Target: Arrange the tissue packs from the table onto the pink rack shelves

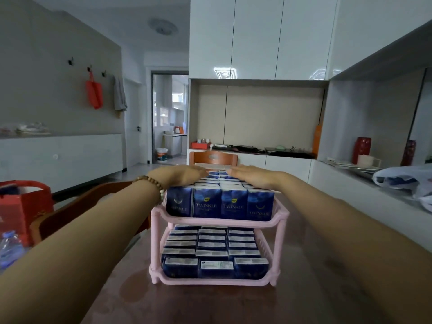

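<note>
Packs (219,204) fill both pink rack (279,220) shelves; left hand (184,175), right hand (251,176) flat, fingers straight, pressing top row beneath palms; none seen left on tabletop (210,302).

Rear tissue packs (218,181) beneath left hand (181,175) and right hand (253,176); bottle (10,250) half off-frame

Both arms reach forward, palms down. The left hand (181,174) and right hand (251,175) lie flat with straight fingers, fingertips nearly meeting.
</note>
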{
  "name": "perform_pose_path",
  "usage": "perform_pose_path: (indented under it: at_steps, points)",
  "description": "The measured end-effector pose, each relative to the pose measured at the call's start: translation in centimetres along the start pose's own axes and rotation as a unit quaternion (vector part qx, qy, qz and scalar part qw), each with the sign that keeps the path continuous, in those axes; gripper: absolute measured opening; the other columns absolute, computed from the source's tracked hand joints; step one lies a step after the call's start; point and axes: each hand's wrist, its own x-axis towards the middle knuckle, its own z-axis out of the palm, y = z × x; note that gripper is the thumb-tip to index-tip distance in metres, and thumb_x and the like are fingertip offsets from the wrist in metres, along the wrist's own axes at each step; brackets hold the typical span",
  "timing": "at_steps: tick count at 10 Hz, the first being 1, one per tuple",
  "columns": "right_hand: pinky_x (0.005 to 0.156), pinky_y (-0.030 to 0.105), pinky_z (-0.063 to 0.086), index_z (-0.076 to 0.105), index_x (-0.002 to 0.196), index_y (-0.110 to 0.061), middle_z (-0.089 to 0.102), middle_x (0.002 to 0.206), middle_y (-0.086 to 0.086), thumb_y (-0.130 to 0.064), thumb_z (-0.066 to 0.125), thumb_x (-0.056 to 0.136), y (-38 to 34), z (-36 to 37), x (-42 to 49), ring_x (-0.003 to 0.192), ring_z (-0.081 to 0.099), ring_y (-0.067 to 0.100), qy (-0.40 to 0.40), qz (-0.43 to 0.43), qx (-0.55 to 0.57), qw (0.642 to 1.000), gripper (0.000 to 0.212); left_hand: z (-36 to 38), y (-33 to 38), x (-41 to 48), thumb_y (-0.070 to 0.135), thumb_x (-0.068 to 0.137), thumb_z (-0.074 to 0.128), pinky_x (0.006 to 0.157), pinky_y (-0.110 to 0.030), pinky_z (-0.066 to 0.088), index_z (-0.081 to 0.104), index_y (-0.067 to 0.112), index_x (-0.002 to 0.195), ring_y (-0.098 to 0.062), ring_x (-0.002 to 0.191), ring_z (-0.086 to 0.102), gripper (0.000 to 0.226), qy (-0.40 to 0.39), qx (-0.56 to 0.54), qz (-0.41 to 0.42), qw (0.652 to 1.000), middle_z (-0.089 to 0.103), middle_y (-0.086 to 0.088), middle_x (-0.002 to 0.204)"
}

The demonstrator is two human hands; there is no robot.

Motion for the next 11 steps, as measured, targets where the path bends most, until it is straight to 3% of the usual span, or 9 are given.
perform_pose_path:
  at_steps: [1,2,3,5,6,7,9,10,11]
  points:
    - [0.106,0.04,0.038,0.052,0.127,-0.029,0.059,0.128,0.0,-0.059,0.031,0.093,0.3,0.1,0.2,0.113,0.057,0.018,-0.041,0.005,0.057,0.998,0.05,0.0,-0.1,0.1,0.055,0.095,0.024,0.115,-0.048,0.023,0.036,0.023,0.143,-0.025,0.136,0.035,0.058,-0.002,0.013,-0.015,1.0,0.036,-0.005,0.15]
    - [0.108,0.032,0.034,0.045,0.135,-0.024,0.052,0.135,-0.003,-0.048,0.027,0.098,0.3,0.1,-0.3,0.119,0.051,0.014,-0.065,-0.02,0.044,0.997,0.047,-0.1,-0.9,0.4,0.053,0.096,0.024,0.114,-0.049,0.025,0.037,0.02,0.142,-0.025,0.134,0.038,0.058,-0.004,0.008,-0.016,1.0,0.039,-0.007,0.148]
    - [0.112,0.033,0.03,0.041,0.138,-0.022,0.048,0.14,-0.003,-0.046,0.027,0.099,0.7,0.1,-0.2,0.124,0.047,0.014,-0.07,-0.031,0.038,0.996,0.048,-0.1,-0.9,0.3,0.048,0.098,0.021,0.117,-0.047,0.019,0.031,0.019,0.146,-0.022,0.14,0.029,0.056,-0.001,0.05,0.007,0.999,0.03,-0.005,0.154]
    - [0.108,0.028,0.029,0.044,0.136,-0.03,0.046,0.142,-0.005,-0.055,0.027,0.095,0.0,-0.8,-0.9,0.125,0.047,0.015,-0.062,-0.014,0.037,0.997,0.051,0.0,-0.2,-0.4,0.046,0.099,0.023,0.119,-0.042,0.015,0.03,0.016,0.145,-0.022,0.142,0.026,0.056,0.026,0.038,0.024,0.999,0.028,-0.006,0.154]
    - [0.112,0.027,0.021,0.036,0.142,-0.029,0.036,0.149,-0.007,-0.054,0.025,0.096,-0.6,-1.1,-1.6,0.134,0.036,0.013,-0.05,-0.04,0.03,0.998,0.053,-0.2,-0.1,-0.8,0.044,0.1,0.024,0.117,-0.04,0.016,0.032,0.016,0.145,-0.022,0.14,0.028,0.053,0.045,0.025,0.039,0.998,0.03,-0.006,0.153]
    - [0.118,0.039,0.018,0.031,0.144,-0.033,0.03,0.153,-0.008,-0.062,0.022,0.093,-0.5,-0.3,-1.7,0.138,0.03,0.013,-0.077,-0.07,0.008,0.995,0.06,-0.2,0.0,-1.4,0.041,0.101,0.024,0.116,-0.039,0.017,0.033,0.016,0.144,-0.023,0.14,0.028,0.051,0.039,0.031,0.045,0.998,0.03,-0.006,0.153]
    - [0.109,0.046,0.034,0.044,0.131,-0.039,0.051,0.138,-0.003,-0.073,0.023,0.081,0.2,1.7,-0.4,0.122,0.049,0.02,-0.047,-0.058,-0.014,0.997,0.064,0.7,0.0,-2.7,0.039,0.101,0.027,0.112,-0.041,0.022,0.035,0.021,0.143,-0.024,0.138,0.031,0.047,0.037,0.074,0.052,0.995,0.034,-0.006,0.152]
    - [0.109,0.046,0.034,0.042,0.134,-0.039,0.048,0.141,-0.004,-0.078,0.022,0.078,0.1,1.5,-1.0,0.124,0.048,0.019,-0.027,-0.057,-0.013,0.998,0.072,0.7,0.1,-3.3,0.041,0.1,0.028,0.109,-0.04,0.029,0.041,0.016,0.139,-0.026,0.132,0.04,0.049,0.09,0.038,0.057,0.994,0.043,-0.009,0.145]
    - [0.113,0.046,0.028,0.038,0.139,-0.037,0.04,0.148,-0.003,-0.079,0.018,0.08,-0.4,0.7,-2.0,0.132,0.04,0.02,0.045,-0.069,0.004,0.997,0.075,0.4,0.4,-4.2,0.042,0.1,0.027,0.104,-0.038,0.034,0.045,0.013,0.137,-0.027,0.128,0.044,0.051,0.188,0.014,0.076,0.979,0.048,-0.011,0.141]
